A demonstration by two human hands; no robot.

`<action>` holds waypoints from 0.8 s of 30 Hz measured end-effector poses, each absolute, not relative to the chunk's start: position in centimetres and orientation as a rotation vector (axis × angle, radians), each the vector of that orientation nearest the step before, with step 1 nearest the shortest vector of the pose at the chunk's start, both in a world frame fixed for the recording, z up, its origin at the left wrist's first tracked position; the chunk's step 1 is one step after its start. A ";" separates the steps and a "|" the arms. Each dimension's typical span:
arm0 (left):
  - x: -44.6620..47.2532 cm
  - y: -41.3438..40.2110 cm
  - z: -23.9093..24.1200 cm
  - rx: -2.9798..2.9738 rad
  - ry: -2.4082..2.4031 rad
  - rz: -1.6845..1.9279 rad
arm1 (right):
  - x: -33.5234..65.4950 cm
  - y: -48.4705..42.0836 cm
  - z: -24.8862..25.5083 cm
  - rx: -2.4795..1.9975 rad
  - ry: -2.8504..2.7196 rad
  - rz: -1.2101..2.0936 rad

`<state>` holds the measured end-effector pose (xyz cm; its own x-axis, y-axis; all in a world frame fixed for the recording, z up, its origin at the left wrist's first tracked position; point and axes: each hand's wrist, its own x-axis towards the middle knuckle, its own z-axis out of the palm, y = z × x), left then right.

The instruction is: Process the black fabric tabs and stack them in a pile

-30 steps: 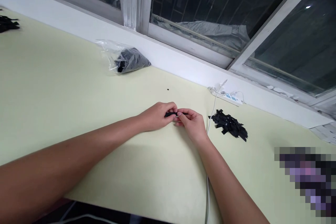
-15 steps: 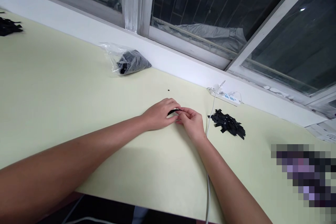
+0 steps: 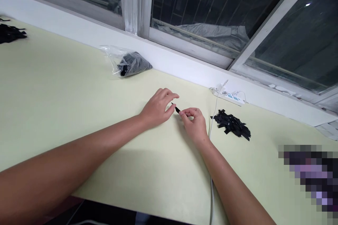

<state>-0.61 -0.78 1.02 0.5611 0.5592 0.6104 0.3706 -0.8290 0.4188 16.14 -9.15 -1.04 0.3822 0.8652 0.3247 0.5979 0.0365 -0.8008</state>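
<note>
Between thumb and fingers, my right hand (image 3: 194, 122) pinches one end of a short black strip (image 3: 177, 109), which looks like fabric. The strip's free end points up and left toward my left hand (image 3: 160, 107). That hand is open, its thumb and fingers parted just beside the strip's tip; whether the thumb touches it I cannot tell. Right of my right hand, past a white cable, a pile of similar black strips (image 3: 232, 123) lies on the pale yellow-green table (image 3: 163, 168).
A clear plastic bag (image 3: 134, 64) with dark contents lies near the white ledge. A white power strip (image 3: 229, 95) stands at the back, and a white cable (image 3: 212, 190) runs past my right wrist. More black strips (image 3: 12, 33) lie at the far left. A pixelated patch covers the right edge.
My left hand has let go of the black strip, opened and drawn slightly up and left. The strip, curved between both hands before, now sticks out straighter from my right hand.
</note>
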 end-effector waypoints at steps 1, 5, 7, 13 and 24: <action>-0.6 -0.9 1.1 2.561 0.759 1.083 | 16.1 -9.1 -1.0 -1.652 -1.302 0.335; -0.5 -1.5 0.7 2.562 0.652 0.778 | 15.7 -9.3 -0.7 -1.593 -1.317 0.504; -0.4 -1.6 0.5 2.566 0.626 0.729 | 15.4 -9.6 -0.5 -1.566 -1.352 0.580; -0.4 -1.4 0.6 2.523 0.584 0.709 | 15.1 -10.0 -0.3 -1.560 -1.585 0.375; -0.2 -1.4 0.5 2.430 0.629 0.755 | 14.6 -10.2 0.0 -1.569 -1.783 0.220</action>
<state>-0.18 -1.39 0.48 0.7373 0.5588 0.3796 0.2722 -0.7601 0.5900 14.61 -10.16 -0.03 0.0202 0.9128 0.4079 0.7860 0.2377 -0.5707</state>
